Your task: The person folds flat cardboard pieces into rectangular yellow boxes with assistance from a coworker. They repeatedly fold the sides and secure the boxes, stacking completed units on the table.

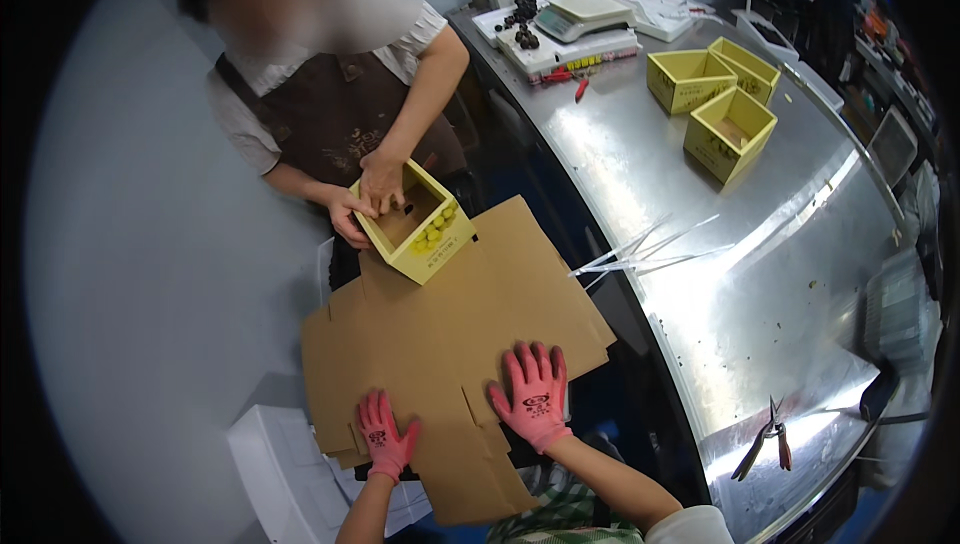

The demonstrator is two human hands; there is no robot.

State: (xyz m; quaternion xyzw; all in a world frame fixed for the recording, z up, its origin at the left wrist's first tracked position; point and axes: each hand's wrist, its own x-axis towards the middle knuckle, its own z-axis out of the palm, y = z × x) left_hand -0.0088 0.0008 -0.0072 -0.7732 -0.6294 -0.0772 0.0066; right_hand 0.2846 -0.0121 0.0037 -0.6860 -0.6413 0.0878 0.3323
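Note:
Both of my hands wear pink gloves and rest on flat brown cardboard [420,344] with slots and flaps cut into it. My left hand [383,436] lies near its lower left edge, fingers stretched out. Farther right, my right hand [532,394] lies flat with its fingers spread, close to the right edge. At the far side of the cardboard, a co-worker in a dark apron holds a yellow open-topped box [425,252] with green grapes printed on its side. One of the co-worker's hands [381,180] reaches into that box; the other grips its left side.
A metal table [690,274] runs along the right. On it are several yellow boxes [731,134], white plastic strips [650,252], pruning shears [768,441] and a scale [585,16] beside dark grapes [526,37]. A white foam box [290,469] stands at the lower left.

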